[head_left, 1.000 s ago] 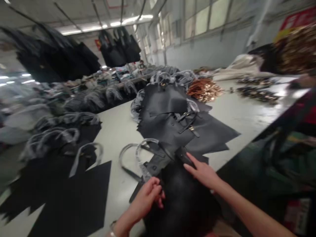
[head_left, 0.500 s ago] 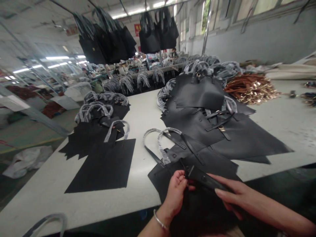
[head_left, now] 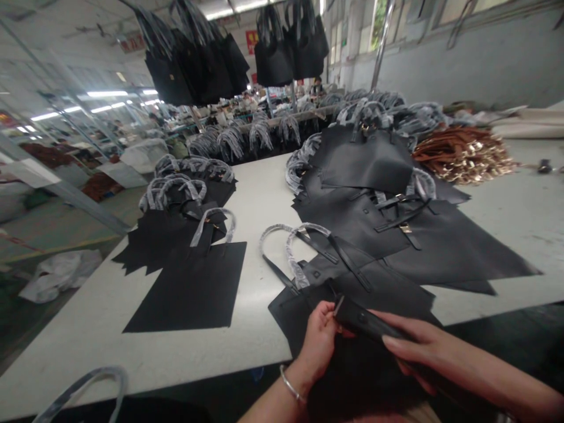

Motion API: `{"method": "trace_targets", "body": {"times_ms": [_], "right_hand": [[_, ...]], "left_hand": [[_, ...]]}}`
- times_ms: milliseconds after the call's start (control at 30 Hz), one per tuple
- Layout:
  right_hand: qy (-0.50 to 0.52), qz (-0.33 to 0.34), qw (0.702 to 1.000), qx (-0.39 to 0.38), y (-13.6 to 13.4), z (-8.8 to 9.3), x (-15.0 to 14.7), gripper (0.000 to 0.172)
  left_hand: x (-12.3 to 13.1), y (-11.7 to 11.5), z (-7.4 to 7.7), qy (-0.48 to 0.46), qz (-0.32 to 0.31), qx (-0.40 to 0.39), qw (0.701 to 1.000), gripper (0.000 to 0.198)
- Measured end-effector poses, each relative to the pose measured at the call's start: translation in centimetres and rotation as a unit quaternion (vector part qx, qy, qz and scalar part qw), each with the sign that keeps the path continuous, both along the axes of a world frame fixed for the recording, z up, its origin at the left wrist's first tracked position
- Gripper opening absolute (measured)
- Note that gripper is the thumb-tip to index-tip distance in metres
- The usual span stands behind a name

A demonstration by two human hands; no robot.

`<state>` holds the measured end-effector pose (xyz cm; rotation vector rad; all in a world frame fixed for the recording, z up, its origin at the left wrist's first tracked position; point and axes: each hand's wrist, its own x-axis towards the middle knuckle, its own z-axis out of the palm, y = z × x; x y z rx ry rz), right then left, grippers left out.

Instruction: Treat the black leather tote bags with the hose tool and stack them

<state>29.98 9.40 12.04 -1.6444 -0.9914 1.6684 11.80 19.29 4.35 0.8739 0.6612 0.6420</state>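
My left hand (head_left: 318, 339), with a bracelet on the wrist, pinches the near end of a black leather strap (head_left: 362, 319) at the table's front edge. My right hand (head_left: 412, 348) lies along the same strap with its fingers curled under it. The strap rests over a black leather bag (head_left: 352, 282) whose plastic-wrapped handles (head_left: 293, 249) point away from me. More flat black leather bags (head_left: 396, 235) are stacked just behind it.
The white table (head_left: 259, 200) carries another stack of black bags (head_left: 185, 252) at the left and a heap of brown straps with gold buckles (head_left: 462, 154) at the far right. Finished black bags (head_left: 229, 59) hang overhead. A wrapped handle (head_left: 83, 388) shows at the bottom left.
The view has swung left and steadied. My hands went from lying on the bag to holding the black strap, left hand at its end and right hand along it.
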Motion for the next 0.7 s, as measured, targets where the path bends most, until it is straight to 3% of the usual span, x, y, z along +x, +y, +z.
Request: {"method": "trace_targets", "body": {"times_ms": [167, 333, 533, 700], "right_hand": [[-0.028, -0.074, 0.997, 0.017, 0.8, 1.2, 0.4, 0.084], [0.01, -0.002, 1.0, -0.022, -0.1, 1.4, 0.8, 0.077], [-0.023, -0.071, 0.997, 0.018, 0.8, 1.5, 0.5, 0.084], [-0.003, -0.017, 1.0, -0.023, -0.4, 1.2, 1.5, 0.076]], "left_hand": [[-0.2, -0.3, 1.0, -0.027, -0.009, -0.078, 0.997, 0.042], [-0.1, -0.6, 1.3, -0.028, 0.002, -0.058, 0.998, 0.039], [0.1, -1.0, 1.1, -0.01, -0.008, -0.099, 0.995, 0.052], [0.0, -0.9, 1.8, -0.021, -0.017, -0.077, 0.997, 0.047]]}}
